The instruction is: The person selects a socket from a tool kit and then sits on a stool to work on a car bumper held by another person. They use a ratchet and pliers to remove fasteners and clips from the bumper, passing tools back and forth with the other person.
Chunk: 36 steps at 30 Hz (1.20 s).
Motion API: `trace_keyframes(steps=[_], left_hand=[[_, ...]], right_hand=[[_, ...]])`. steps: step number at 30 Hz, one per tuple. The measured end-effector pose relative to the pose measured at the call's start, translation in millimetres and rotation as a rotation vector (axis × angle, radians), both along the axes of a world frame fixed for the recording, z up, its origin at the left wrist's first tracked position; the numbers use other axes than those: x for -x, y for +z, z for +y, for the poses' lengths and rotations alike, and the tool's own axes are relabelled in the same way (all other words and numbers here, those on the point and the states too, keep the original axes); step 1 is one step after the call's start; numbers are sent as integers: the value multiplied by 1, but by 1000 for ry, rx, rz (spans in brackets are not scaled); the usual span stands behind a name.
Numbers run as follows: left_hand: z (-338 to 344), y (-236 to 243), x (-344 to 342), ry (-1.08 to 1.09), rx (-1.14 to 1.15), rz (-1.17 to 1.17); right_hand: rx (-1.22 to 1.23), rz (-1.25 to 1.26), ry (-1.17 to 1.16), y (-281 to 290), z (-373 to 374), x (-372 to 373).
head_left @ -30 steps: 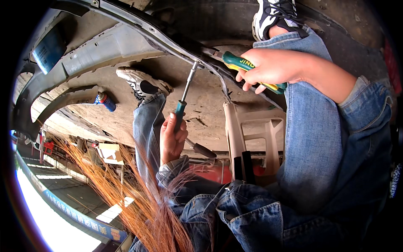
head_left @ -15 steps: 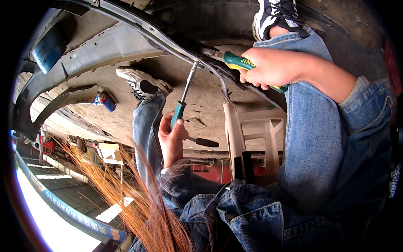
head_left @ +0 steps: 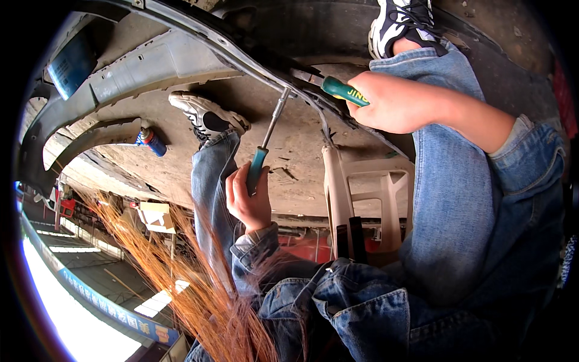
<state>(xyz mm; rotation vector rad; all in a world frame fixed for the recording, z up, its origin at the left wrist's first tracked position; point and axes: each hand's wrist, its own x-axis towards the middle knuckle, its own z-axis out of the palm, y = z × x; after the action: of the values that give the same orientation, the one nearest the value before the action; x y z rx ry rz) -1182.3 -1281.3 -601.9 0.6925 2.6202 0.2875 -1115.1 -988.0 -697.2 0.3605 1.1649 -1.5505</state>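
Observation:
My left hand [head_left: 250, 202] is closed round the teal handle of a nut driver [head_left: 258, 164]. Its metal shaft slants up, and the tip meets the edge of a dark plastic car bumper [head_left: 199, 37]. In my right hand [head_left: 392, 101] is a pair of pliers [head_left: 342, 90] with green and yellow grips. The plier jaws point left at the bumper edge, a little right of the driver's tip; whether they grip anything there is too dark to tell. My right fingers are mostly hidden behind the hand.
A spray can [head_left: 153, 142] stands left on the concrete floor [head_left: 295, 139]. Beyond the bumper's left part is a blue container [head_left: 72, 67]. A beige plastic stool [head_left: 369, 175] lies between my legs. My shoes [head_left: 208, 114] rest near the bumper. Long hair [head_left: 181, 271] hangs at lower left.
My left hand has shifted slightly and turned on the driver's handle. A dark-handled tool beside it has gone out of sight. The right hand has shifted slightly, hiding more of the plier handles.

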Motion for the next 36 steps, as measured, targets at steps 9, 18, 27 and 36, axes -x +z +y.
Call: trace_keyframes(steps=[9,18,27,36], left_hand=[[8,5,16,915,-63,-627],[-3,6,23,1419,-203,-1168],[2,-4,12,579,103,-616],[-4,-5,7,719,54,-621]], right_hand=[[-14,32,9,1,-1,-2],[-8,37,24,2,3,-2],[50,12,20,2,5,3],[235,-143,-93,-9,1,-5]])
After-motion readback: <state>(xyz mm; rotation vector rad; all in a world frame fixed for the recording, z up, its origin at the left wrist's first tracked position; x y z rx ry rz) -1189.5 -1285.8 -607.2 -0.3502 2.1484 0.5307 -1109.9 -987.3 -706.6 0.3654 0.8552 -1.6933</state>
